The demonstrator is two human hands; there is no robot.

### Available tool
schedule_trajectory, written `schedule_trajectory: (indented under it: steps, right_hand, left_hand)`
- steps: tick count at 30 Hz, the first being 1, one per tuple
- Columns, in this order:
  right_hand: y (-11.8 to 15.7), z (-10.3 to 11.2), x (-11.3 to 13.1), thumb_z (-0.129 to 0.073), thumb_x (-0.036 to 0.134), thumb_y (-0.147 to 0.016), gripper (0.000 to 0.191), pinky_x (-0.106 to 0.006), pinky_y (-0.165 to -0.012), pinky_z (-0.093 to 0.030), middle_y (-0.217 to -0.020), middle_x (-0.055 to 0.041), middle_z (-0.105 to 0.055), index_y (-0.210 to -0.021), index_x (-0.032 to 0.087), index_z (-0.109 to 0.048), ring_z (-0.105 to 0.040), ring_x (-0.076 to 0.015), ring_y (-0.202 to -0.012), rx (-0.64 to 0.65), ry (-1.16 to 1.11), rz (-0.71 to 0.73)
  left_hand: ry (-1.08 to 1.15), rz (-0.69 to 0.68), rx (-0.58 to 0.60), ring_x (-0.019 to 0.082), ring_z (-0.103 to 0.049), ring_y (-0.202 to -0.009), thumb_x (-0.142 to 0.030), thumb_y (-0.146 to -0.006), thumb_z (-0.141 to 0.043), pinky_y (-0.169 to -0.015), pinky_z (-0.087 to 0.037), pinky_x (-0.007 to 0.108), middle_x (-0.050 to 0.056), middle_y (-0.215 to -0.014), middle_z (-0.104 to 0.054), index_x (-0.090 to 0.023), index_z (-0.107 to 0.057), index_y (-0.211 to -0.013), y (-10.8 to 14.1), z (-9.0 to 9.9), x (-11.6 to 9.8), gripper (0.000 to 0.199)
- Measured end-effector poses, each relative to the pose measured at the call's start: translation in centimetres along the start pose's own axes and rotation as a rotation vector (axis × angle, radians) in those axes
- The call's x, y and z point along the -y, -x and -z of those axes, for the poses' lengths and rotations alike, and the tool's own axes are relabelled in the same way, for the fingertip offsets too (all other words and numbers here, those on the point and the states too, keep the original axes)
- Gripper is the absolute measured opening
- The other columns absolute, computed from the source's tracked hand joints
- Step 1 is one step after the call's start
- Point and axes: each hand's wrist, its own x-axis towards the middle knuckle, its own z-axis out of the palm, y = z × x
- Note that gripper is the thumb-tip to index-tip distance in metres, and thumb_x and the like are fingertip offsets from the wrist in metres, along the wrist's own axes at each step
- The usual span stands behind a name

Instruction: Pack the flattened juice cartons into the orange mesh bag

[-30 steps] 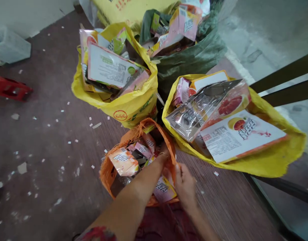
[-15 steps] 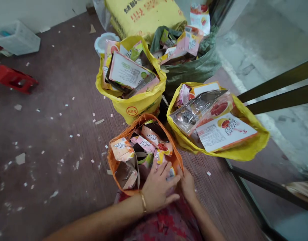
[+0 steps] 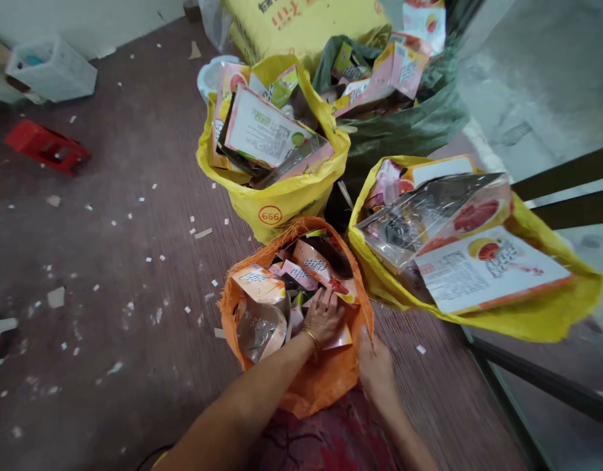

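On the front of the yellow bag I see three identical digits in a red oval; I cannot tell whether they read 666 or 999. The yellow sack at the top bears large red characters and smaller black ones, cut off by the edge of my view. The white panel and the grapefruit panel carry fine print I cannot read. Bold black characters, also illegible to me, mark the grapefruit panel and the cartons in my orange bag.
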Motion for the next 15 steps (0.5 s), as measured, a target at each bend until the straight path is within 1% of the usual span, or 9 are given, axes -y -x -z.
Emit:
schedule_trajectory:
  steps: [2,5,8,10,11,12,13,14,15]
  right_hand:
    - [-0.3,-0.6,0.4,-0.022,0.080,-0.069,0.064,-0.034,-0.060,-0.039,-0.060,-0.0086,-0.053,-0.059,0.021,-0.047,-0.047,-0.0203,-0.059,0.023,-0.008,-0.041]
    - [-0.8,-1.4,0.9,-0.024,0.088,-0.062,0.071,-0.033,-0.054,-0.037,-0.055,-0.0055,-0.049,-0.059,0.021,-0.046,-0.044,-0.0182,-0.054,0.052,-0.044,-0.130]
    - [-1.3,-2.1,1.0,-0.025,0.095,-0.055,0.077,-0.033,-0.053,-0.037,-0.052,-0.0044,-0.047,-0.056,0.021,-0.046,-0.042,-0.0176,-0.052,0.044,-0.053,-0.148]
    - [-1.3,-2.3,0.9,-0.028,0.095,-0.054,0.077,-0.033,-0.055,-0.040,-0.054,-0.0063,-0.050,-0.057,0.020,-0.049,-0.045,-0.0190,-0.055,0.036,-0.055,-0.140]
    - [-1.2,-2.4,0.8,-0.029,0.093,-0.055,0.076,-0.033,-0.056,-0.041,-0.056,-0.0075,-0.053,-0.059,0.020,-0.051,-0.047,-0.0198,-0.056,0.032,-0.056,-0.139]
    - [-1.0,-2.3,0.6,-0.031,0.091,-0.056,0.074,-0.034,-0.056,-0.042,-0.058,-0.0083,-0.054,-0.061,0.019,-0.052,-0.048,-0.0204,-0.058,0.022,-0.055,-0.143]
    - [-0.8,-2.1,0.4,-0.032,0.088,-0.057,0.072,-0.034,-0.056,-0.042,-0.059,-0.0088,-0.055,-0.062,0.019,-0.052,-0.049,-0.0207,-0.058,0.007,-0.051,-0.146]
    - [-0.7,-1.8,0.2,-0.033,0.085,-0.058,0.069,-0.034,-0.056,-0.043,-0.060,-0.0090,-0.056,-0.063,0.019,-0.053,-0.049,-0.0209,-0.058,-0.014,-0.043,-0.143]
    - [-0.5,-1.4,0.0,-0.034,0.082,-0.058,0.067,-0.034,-0.056,-0.043,-0.059,-0.0092,-0.056,-0.064,0.019,-0.053,-0.050,-0.0213,-0.058,-0.043,-0.030,-0.134]
  left_hand:
    - [-0.010,-0.039,-0.026,0.030,-0.042,-0.131,-0.022,-0.086,-0.058,-0.109,-0.037,0.052,0.009,-0.110,-0.062,-0.021,-0.067,-0.095,0.1,-1.8,0.6,0.013]
    - [0.021,-0.061,-0.006,0.030,-0.038,-0.133,-0.021,-0.085,-0.057,-0.110,-0.035,0.052,0.006,-0.099,-0.065,-0.020,-0.067,-0.094,0.1,-4.3,1.7,0.013]
    - [0.060,-0.044,-0.008,0.028,-0.037,-0.133,-0.022,-0.087,-0.054,-0.114,-0.030,0.052,0.004,-0.108,-0.066,-0.022,-0.066,-0.102,0.0,-6.9,2.5,0.020]
    - [0.062,-0.029,-0.005,0.025,-0.037,-0.133,-0.020,-0.088,-0.052,-0.116,-0.028,0.050,0.003,-0.112,-0.065,-0.022,-0.065,-0.108,0.0,-7.9,2.6,0.024]
    - [0.058,-0.024,0.002,0.025,-0.038,-0.133,-0.020,-0.088,-0.051,-0.116,-0.028,0.050,0.003,-0.113,-0.065,-0.022,-0.064,-0.109,0.0,-7.7,2.4,0.025]
    - [0.051,-0.016,0.015,0.024,-0.038,-0.133,-0.019,-0.089,-0.051,-0.116,-0.028,0.049,0.005,-0.114,-0.065,-0.020,-0.064,-0.109,0.0,-7.0,2.2,0.024]
    - [0.045,-0.005,0.030,0.025,-0.037,-0.133,-0.020,-0.089,-0.051,-0.115,-0.030,0.049,0.006,-0.114,-0.064,-0.019,-0.065,-0.106,0.1,-5.7,1.8,0.022]
    - [0.045,0.010,0.039,0.026,-0.037,-0.134,-0.021,-0.089,-0.052,-0.113,-0.031,0.049,0.009,-0.116,-0.063,-0.018,-0.066,-0.100,0.3,-3.8,1.4,0.019]
    - [0.057,0.023,0.040,0.027,-0.036,-0.134,-0.023,-0.089,-0.052,-0.111,-0.033,0.048,0.010,-0.117,-0.061,-0.018,-0.067,-0.094,0.6,-1.2,1.0,0.016]
